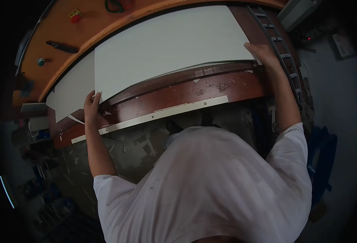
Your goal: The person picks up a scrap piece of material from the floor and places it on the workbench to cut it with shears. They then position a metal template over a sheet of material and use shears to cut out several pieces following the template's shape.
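Observation:
A large white sheet (168,44) spans the dark red work table, its near edge bowed slightly upward off the surface. My left hand (92,106) pinches the sheet's near left corner between thumb and fingers. At the opposite end, my right hand (263,54) grips the near right corner, thumb on top and the other fingers hidden underneath. Another white sheet (74,89) lies to the left, partly covered by the large one. A narrow white strip (76,119) sticks out beside my left wrist.
An orange panel (61,30) behind the table carries a red button (75,18), a green button (41,61) and a dark-handled tool (63,47). A ladder-like metal rack (281,44) runs along the right. A pale rail (154,116) edges the table's front. Scraps litter the floor.

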### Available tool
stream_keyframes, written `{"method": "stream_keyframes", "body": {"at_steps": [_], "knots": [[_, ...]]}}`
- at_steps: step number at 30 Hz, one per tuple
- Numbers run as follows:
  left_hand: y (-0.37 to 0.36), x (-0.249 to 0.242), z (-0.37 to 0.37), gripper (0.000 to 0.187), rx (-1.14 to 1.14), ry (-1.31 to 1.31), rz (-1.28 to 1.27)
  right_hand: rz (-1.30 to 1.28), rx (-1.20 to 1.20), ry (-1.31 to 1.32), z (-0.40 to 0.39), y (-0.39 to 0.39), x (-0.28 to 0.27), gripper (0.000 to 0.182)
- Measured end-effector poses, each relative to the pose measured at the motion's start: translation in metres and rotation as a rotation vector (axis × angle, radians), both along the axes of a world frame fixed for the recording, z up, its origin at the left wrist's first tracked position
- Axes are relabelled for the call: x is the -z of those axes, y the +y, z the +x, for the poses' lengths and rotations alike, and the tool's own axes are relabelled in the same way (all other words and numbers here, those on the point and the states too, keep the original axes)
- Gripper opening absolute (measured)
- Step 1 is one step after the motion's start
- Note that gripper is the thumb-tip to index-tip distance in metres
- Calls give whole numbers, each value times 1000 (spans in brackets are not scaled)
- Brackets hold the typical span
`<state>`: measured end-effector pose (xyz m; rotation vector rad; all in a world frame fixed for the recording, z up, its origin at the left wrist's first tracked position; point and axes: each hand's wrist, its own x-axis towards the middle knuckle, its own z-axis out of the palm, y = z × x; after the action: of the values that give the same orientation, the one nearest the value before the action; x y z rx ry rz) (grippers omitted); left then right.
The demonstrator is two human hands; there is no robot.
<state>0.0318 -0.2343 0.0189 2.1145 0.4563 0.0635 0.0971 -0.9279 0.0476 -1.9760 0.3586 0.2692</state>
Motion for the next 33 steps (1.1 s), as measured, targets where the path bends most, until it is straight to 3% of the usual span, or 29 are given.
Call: {"method": "stream_keyframes", "body": {"at_steps": [4,7,14,22,29,33], "knots": [[2,-3,12,61,-8,22,245,-141,-91,-51,32,-13,13,52],[3,-27,25,65,65,300,252,-63,-51,-106,36,-17,30,51],[12,-1,25,58,16,21,218,84,11,-63,36,-24,40,47],[-18,-15,19,61,-91,86,113,272,90,-49,31,-28,37,24],[-19,-6,21,64,-89,-3,257,318,-23,-20,39,-48,44,18],[-4,5,23,65,-73,-1,167,340,-38,-21,33,-34,34,18]]}}
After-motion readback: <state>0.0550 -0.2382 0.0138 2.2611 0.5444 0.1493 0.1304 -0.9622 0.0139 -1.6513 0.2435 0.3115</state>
